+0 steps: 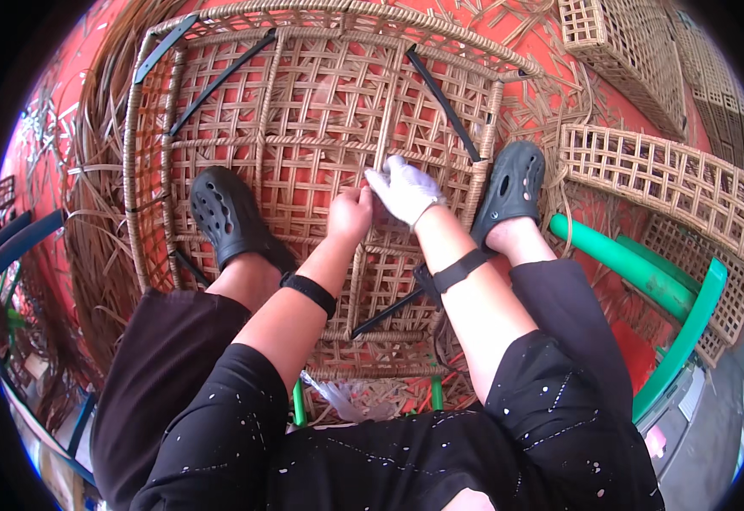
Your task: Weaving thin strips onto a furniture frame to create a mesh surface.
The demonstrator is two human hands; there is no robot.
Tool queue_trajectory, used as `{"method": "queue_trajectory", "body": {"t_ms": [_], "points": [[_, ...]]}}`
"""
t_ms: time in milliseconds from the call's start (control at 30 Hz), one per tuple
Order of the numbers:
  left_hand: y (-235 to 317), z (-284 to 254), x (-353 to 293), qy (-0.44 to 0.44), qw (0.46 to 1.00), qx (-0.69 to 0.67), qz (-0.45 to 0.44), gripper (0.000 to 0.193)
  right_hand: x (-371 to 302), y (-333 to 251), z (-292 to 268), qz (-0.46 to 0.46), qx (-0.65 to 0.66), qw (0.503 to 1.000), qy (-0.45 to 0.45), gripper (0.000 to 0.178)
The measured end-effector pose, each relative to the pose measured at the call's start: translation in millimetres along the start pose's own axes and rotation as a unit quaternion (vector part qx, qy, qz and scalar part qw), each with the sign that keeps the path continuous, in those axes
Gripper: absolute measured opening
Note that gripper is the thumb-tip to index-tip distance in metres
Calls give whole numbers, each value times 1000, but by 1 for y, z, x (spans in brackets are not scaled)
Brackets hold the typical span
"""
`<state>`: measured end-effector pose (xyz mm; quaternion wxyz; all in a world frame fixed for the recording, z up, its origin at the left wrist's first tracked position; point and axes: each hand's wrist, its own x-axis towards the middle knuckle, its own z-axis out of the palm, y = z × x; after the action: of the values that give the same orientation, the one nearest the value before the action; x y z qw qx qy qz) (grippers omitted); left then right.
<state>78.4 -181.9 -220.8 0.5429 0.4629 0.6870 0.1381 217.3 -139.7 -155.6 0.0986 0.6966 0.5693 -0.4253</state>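
Observation:
A large woven rattan panel (312, 102) with raised sides lies flat on the floor in front of me, its open lattice divided by thicker wrapped ribs. Over its middle, at a rib, my two hands almost touch. My left hand (351, 215) is bare, with its fingers curled into a pinch at the rib. Just right of it, my right hand (406, 191) wears a white glove, thumb and fingers bent together against the weave. Whatever is between the fingers of either hand is too small or hidden to make out. Dark braces (444, 102) cross the panel's corners.
My clog-shod feet rest on the panel, the left clog (223, 213) inside it and the right clog (513, 192) by its right edge. Long loose strands (103, 170) lie to the left. More woven pieces (662, 170) and a green plastic stool (636, 268) are at right.

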Motion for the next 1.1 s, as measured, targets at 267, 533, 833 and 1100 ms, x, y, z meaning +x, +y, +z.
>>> {"method": "queue_trajectory", "body": {"t_ms": [267,533,833,1100], "points": [[41,-9,-20,-14,993,-119,-13,40,-38,-12,-146,61,564,813,132,32],[45,-6,-17,40,993,-108,0,33,-152,-88,-239,-310,534,766,179,43],[7,11,25,-17,959,-255,-121,35,-13,-17,-79,-13,429,896,113,25],[14,0,44,-28,991,-16,-130,44,6,5,22,111,759,635,-89,43]]}}
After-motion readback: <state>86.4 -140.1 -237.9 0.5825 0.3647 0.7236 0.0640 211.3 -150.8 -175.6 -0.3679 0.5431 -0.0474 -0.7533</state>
